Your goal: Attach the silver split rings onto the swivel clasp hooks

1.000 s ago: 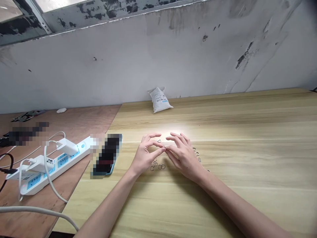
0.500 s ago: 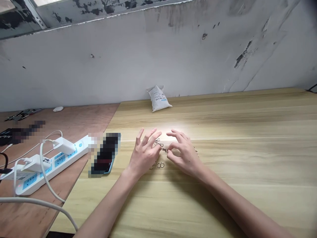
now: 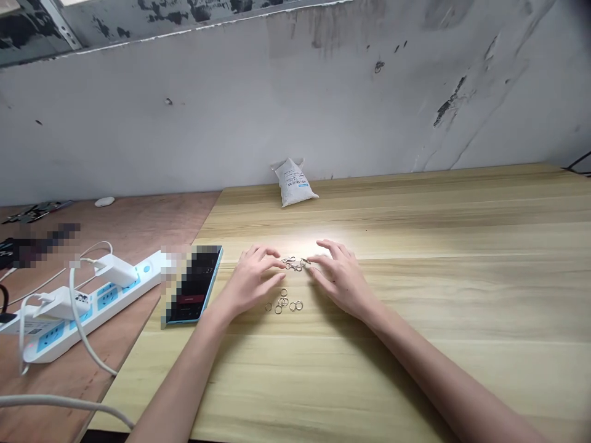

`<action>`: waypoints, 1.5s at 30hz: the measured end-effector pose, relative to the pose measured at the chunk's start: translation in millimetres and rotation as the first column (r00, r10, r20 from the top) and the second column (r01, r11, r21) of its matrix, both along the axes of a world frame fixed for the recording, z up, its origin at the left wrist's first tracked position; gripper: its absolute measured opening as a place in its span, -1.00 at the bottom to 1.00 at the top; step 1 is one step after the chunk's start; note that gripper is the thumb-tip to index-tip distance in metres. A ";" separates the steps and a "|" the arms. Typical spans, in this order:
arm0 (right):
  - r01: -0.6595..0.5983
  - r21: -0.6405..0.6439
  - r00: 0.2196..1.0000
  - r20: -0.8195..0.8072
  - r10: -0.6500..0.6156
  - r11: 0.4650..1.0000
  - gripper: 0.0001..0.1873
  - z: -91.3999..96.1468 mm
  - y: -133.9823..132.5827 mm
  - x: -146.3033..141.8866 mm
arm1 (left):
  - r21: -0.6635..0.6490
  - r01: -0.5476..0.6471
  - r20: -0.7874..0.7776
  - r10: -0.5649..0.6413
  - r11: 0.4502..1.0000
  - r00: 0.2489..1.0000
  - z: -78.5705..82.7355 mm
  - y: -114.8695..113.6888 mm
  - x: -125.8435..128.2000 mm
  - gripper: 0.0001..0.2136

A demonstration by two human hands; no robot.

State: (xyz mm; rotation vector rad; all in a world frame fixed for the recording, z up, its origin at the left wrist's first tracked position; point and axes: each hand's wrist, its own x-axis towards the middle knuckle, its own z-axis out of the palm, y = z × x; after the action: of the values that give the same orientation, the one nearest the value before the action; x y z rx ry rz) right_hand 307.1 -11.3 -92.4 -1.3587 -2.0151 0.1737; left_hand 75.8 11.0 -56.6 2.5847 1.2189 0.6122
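silver rings (image 3: pixel 281 302) lie close, likely for easy reach; left hand (image 3: pixel 252 275), fingers parted, beside clasps (image 3: pixel 294 267); right hand (image 3: pixel 340 277) at one, cannot tell whether gripping.

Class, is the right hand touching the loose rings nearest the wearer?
Apart: the head view shows wooden tabletop between the right hand and the loose rings.

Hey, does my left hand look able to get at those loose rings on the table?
Most likely yes: your left hand is open, and the loose rings lie uncovered on the table just nearer you than its thumb, with nothing visible between.
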 end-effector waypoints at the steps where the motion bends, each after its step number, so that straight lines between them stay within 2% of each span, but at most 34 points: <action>1: -0.002 0.011 1.000 0.019 0.002 1.000 -0.78 -0.7 2.7 3.3 | -0.067 0.030 0.000 -0.030 0.997 1.000 2.0 0.4 -3.8 -0.87; 4: -0.008 0.022 0.998 0.054 0.006 1.000 -0.77 2.9 10.6 21.2 | -0.194 0.090 -0.055 -0.102 0.977 0.993 5.4 -1.9 -8.4 -0.87; 6: -0.024 -0.014 0.998 0.051 0.025 1.000 -0.77 10.4 14.6 40.5 | -0.219 0.101 -0.069 -0.119 0.970 0.990 5.6 -4.5 -7.2 -0.87; 9: -0.041 -0.189 0.996 0.070 0.055 0.981 -0.76 25.8 16.0 72.6 | -0.225 0.099 -0.054 -0.114 0.969 0.992 4.8 -6.7 -3.1 -0.86; 12: -0.041 -0.388 0.989 0.115 0.093 0.921 -0.76 38.4 12.6 92.7 | -0.225 0.093 -0.057 -0.109 0.970 0.992 3.8 -6.5 0.4 -0.82; 14: -0.016 -0.429 0.982 0.162 0.094 0.903 -0.76 41.2 10.3 94.7 | -0.216 0.086 -0.043 -0.098 0.973 0.994 2.6 -6.0 2.4 -0.83; 18: 0.011 -0.372 0.953 0.284 0.103 0.928 -0.83 34.5 9.6 80.7 | -0.222 0.060 0.073 -0.045 0.973 0.996 -0.8 -6.9 7.6 -0.85; 21: 0.028 -0.264 0.922 0.378 0.077 0.964 -0.81 25.6 10.2 66.4 | -0.257 0.069 0.192 -0.019 0.964 0.981 -2.6 -8.9 12.5 -0.83; 24: 0.029 -0.148 0.914 0.404 0.033 0.989 -0.81 17.4 9.6 53.5 | -0.288 0.069 0.288 0.017 0.955 0.958 -2.9 -10.3 16.3 -0.86; 28: -0.020 -0.062 0.956 0.291 0.037 0.998 -0.86 11.6 6.9 41.0 | -0.326 0.033 0.360 0.092 0.945 0.928 -3.3 -10.8 18.2 -0.93; 33: -0.108 -0.103 0.987 0.111 0.119 0.989 -0.88 10.3 4.5 35.6 | -0.367 0.030 0.390 0.124 0.930 0.912 -4.1 -12.1 19.7 -0.93; 39: -0.231 -0.123 0.972 -0.074 0.223 0.965 -0.83 6.6 5.3 30.4 | -0.458 0.063 0.429 0.159 0.887 0.889 -4.4 -14.8 21.2 -0.92; 42: -0.242 -0.109 0.970 -0.051 0.238 0.964 -0.81 6.4 5.0 30.5 | -0.516 0.088 0.433 0.171 0.852 0.885 -5.4 -16.0 21.5 -0.92; 45: -0.201 -0.089 0.977 0.050 0.206 0.975 -0.76 5.9 6.2 33.8 | -0.532 0.096 0.425 0.168 0.841 0.889 -6.5 -16.7 22.1 -0.92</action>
State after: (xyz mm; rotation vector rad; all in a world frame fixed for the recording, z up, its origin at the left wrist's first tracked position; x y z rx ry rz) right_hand 340.9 -5.2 -86.5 -1.2177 -2.2187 0.3170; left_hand 97.8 -5.6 -63.2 1.8122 1.0814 0.7084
